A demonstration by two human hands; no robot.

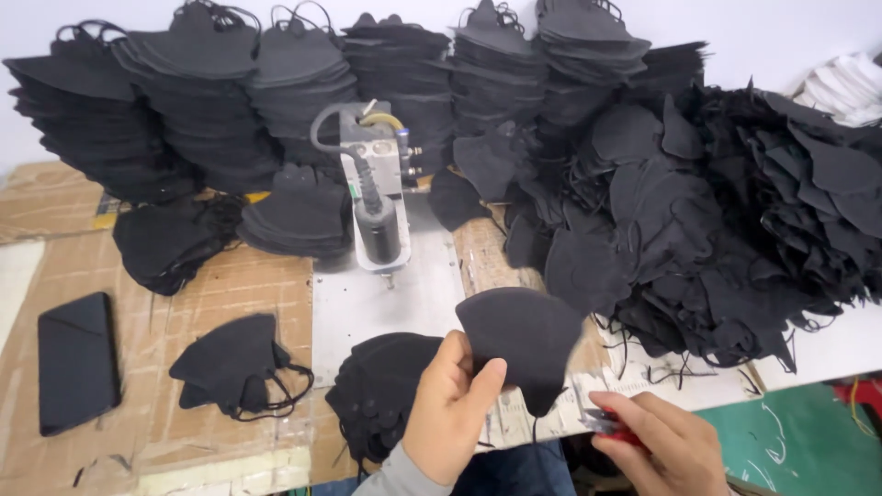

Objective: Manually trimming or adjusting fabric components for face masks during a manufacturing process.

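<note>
My left hand pinches a black folded face mask by its lower left edge and holds it upright above the table's front edge. My right hand is closed around a small red-handled tool, apparently small scissors, just right of and below the mask. A thin black thread hangs from the mask's bottom tip. Directly under my left hand lies a small stack of black masks.
A welding machine head stands on a grey metal plate mid-table. Tall stacks of black masks line the back; a loose heap fills the right. Finished masks with ear loops and a dark flat case lie left on cardboard.
</note>
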